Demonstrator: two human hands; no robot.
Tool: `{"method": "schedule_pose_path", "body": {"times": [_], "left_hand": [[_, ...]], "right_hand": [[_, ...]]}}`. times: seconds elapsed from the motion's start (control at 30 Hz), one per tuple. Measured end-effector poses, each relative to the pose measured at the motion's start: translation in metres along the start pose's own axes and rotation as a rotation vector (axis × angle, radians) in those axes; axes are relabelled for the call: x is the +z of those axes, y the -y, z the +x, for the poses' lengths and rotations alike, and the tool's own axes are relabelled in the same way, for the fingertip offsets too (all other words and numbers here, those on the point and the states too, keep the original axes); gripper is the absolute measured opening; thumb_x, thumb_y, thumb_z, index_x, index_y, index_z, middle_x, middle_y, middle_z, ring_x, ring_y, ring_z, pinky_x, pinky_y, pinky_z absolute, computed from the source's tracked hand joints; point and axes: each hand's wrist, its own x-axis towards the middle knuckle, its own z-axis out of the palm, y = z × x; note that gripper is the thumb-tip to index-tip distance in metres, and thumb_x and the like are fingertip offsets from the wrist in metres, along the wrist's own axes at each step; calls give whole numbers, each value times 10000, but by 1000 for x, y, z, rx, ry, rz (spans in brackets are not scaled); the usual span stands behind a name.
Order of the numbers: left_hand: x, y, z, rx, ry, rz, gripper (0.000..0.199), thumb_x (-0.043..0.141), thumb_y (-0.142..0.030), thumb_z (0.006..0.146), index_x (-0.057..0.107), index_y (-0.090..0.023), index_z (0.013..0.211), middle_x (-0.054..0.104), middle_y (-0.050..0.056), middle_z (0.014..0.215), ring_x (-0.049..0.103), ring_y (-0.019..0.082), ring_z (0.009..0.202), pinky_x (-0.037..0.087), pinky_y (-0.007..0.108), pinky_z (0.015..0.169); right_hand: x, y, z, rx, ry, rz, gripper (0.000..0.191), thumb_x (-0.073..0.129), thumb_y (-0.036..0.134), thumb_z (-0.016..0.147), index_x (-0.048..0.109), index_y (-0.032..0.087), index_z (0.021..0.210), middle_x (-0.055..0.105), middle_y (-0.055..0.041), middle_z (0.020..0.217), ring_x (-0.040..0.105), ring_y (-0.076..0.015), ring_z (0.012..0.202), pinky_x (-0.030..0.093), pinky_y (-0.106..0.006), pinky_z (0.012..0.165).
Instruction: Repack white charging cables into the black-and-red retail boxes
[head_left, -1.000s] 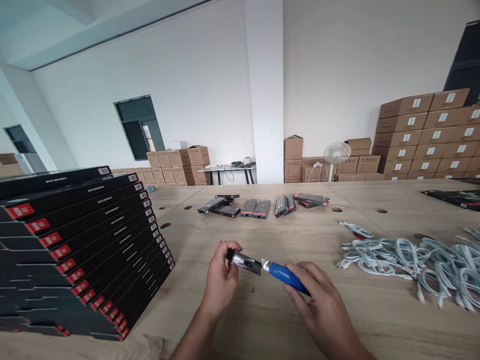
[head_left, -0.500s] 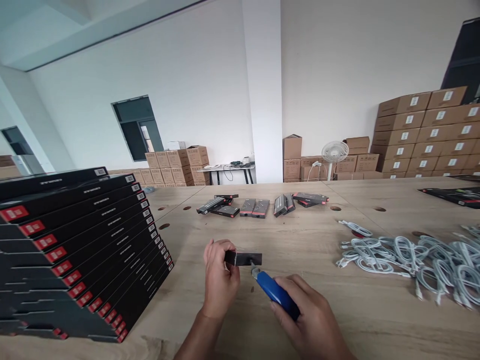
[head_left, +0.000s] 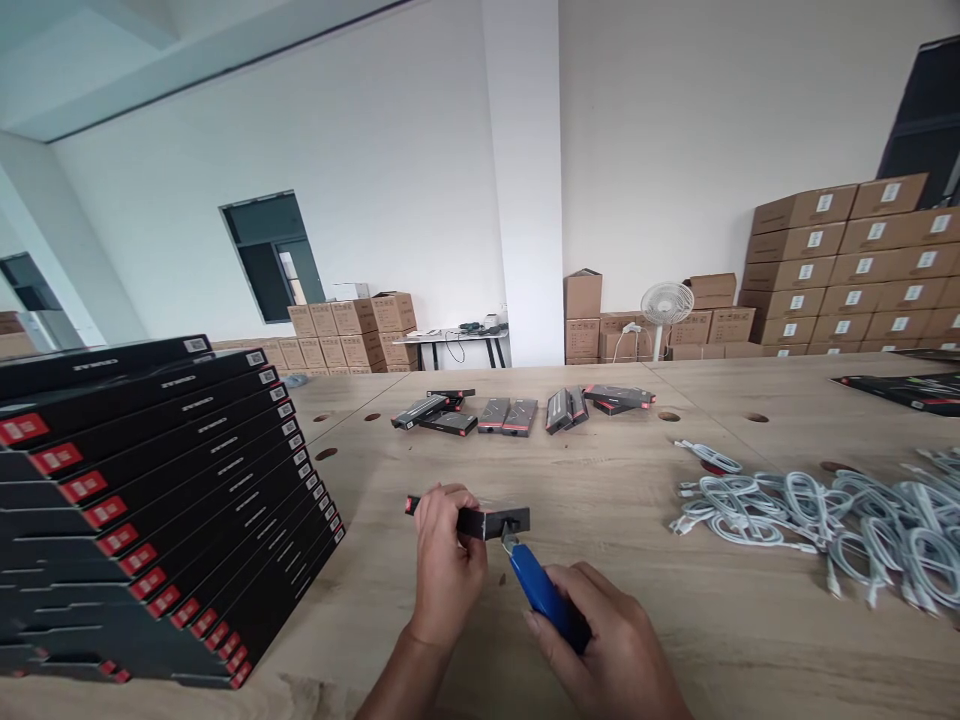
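Observation:
My left hand (head_left: pixel 446 565) grips a small black box (head_left: pixel 491 522) with a red end, held level just above the wooden table (head_left: pixel 622 480). My right hand (head_left: pixel 607 640) is closed around a blue-handled tool (head_left: pixel 541 590). Its metal tip touches the right end of the box from below. Both hands are near the table's front edge, in the middle.
A tall slanted stack of flat black boxes with red labels (head_left: pixel 157 500) fills the left. Several small black boxes (head_left: pixel 517 410) lie further back. A heap of white cables (head_left: pixel 832 520) spreads on the right. Cardboard cartons (head_left: pixel 847 270) and a fan (head_left: pixel 666 305) stand behind.
The left hand turned the box level, so its red end now shows at the left. The right hand drew back toward me and swung the tool's tip under the box's right end.

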Motion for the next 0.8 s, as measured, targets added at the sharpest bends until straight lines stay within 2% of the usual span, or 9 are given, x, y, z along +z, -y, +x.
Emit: {"method": "schedule_pose_path", "body": {"times": [0.17, 0.53, 0.6, 0.7, 0.73, 0.8], "left_hand": [[2, -2, -1, -10, 1, -41, 427, 451, 66, 670, 494, -248, 956, 568, 17, 948, 537, 213, 968, 373, 357, 909], [3, -9, -4, -62, 38, -121, 361, 467, 34, 686, 491, -245, 915, 579, 3, 895, 563, 197, 878, 376, 351, 853], [4, -16, -5, -38, 102, -159, 321, 474, 9, 694, 494, -246, 888, 591, 7, 879, 570, 203, 860, 380, 363, 844], [10, -25, -9, 16, 294, -238, 264, 511, -31, 677, 494, -246, 830, 604, 3, 842, 565, 209, 825, 388, 369, 812], [12, -26, -10, -8, 323, -249, 271, 513, -27, 659, 495, -244, 820, 607, 2, 840, 561, 208, 820, 390, 365, 798], [16, -23, -11, -116, 276, -237, 311, 486, 1, 629, 501, -241, 823, 609, 2, 849, 557, 206, 828, 393, 353, 786]], "right_hand": [[7, 3, -2, 15, -34, 15, 159, 631, 287, 890, 673, 231, 1033, 718, -25, 809, 715, -186, 677, 544, -251, 594], [30, 18, -5, 214, -214, 189, 135, 651, 353, 845, 644, 223, 810, 652, 5, 631, 597, -142, 509, 468, -231, 482], [29, 24, -1, 262, -254, 256, 166, 658, 376, 855, 651, 218, 804, 647, 3, 615, 596, -143, 512, 477, -231, 484], [21, 34, 7, 326, -347, 370, 211, 656, 415, 887, 688, 208, 903, 676, -10, 660, 617, -147, 539, 520, -241, 527], [16, 36, 9, 337, -377, 391, 223, 660, 422, 892, 690, 204, 933, 682, -12, 672, 621, -147, 544, 530, -243, 537], [7, 34, 11, 335, -401, 399, 230, 675, 418, 892, 686, 197, 957, 679, -12, 670, 623, -148, 540, 540, -244, 543]]}}
